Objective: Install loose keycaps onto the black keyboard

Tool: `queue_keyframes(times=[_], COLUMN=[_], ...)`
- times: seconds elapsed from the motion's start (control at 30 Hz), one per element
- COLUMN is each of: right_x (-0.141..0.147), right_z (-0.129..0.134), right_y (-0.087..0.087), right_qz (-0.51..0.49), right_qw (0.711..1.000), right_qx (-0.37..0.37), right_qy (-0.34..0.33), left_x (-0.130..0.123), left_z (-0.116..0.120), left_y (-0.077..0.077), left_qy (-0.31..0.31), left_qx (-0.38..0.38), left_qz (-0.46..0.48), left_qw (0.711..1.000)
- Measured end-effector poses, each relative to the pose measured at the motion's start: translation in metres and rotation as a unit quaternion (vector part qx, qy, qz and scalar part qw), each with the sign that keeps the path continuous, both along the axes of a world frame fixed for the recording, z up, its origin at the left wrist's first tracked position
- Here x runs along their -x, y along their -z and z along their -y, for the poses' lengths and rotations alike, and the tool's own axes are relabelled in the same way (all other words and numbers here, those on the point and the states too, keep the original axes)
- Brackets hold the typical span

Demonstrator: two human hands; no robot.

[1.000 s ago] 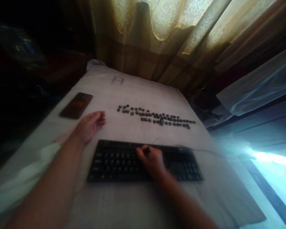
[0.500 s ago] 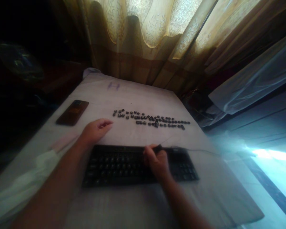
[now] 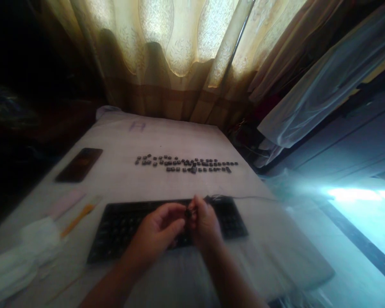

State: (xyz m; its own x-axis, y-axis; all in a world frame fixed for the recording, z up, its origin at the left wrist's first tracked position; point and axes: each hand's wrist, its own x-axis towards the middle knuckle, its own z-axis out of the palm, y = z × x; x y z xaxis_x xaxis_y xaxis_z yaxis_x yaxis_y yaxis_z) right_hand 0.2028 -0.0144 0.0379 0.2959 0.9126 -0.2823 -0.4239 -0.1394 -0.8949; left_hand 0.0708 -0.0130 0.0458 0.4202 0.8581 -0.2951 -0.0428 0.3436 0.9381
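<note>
A black keyboard (image 3: 122,209) lies across the near part of the table, and both my hands are above its middle. My left hand (image 3: 158,226) is curled, its thumb and fingertips at a small black keycap (image 3: 188,212). Right against that keycap are the fingers of my right hand (image 3: 207,224), closed round a dark tool (image 3: 208,199) whose end sticks out above the fist. Most of the tool is hidden, so its kind is unclear. Beyond the keyboard, several loose black keycaps (image 3: 205,164) lie in uneven rows on the white cloth.
A phone (image 3: 79,165) lies at the left. Nearer are a pink piece (image 3: 66,203), an orange-handled brush-like tool (image 3: 78,219) and a crumpled white cloth (image 3: 40,237). The keyboard's cable (image 3: 250,197) runs right across the table (image 3: 285,239). A curtain (image 3: 173,55) hangs behind.
My left hand has come from beyond the keyboard's left part to meet my right hand over its middle. A small keycap now shows between them. The view has shifted right.
</note>
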Motion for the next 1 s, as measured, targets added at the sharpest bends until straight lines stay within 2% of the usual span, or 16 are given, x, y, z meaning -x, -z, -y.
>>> queue_keyframes(times=[0.17,0.43,0.8,1.0], right_x=[-0.004,-0.009,-0.018,-0.019], right_z=[0.011,0.022,0.029,0.024], right_y=[-0.004,-0.003,0.02,0.027], right_qz=[0.049,0.073,0.218,0.248], right_qw=[0.999,0.997,0.965,0.959], right_qx=[-0.003,-0.035,-0.139,-0.111], right_qy=[0.007,0.005,-0.039,-0.079], left_x=[-0.005,-0.008,-0.007,-0.007], left_z=[0.009,0.02,0.019,0.009], left_y=[0.001,0.004,0.024,0.039], left_qy=[-0.01,-0.016,-0.062,-0.068], left_qx=[0.004,0.009,0.03,0.02], left_qz=[-0.005,-0.008,-0.028,-0.077], left_qw=[1.0,1.0,0.997,0.995])
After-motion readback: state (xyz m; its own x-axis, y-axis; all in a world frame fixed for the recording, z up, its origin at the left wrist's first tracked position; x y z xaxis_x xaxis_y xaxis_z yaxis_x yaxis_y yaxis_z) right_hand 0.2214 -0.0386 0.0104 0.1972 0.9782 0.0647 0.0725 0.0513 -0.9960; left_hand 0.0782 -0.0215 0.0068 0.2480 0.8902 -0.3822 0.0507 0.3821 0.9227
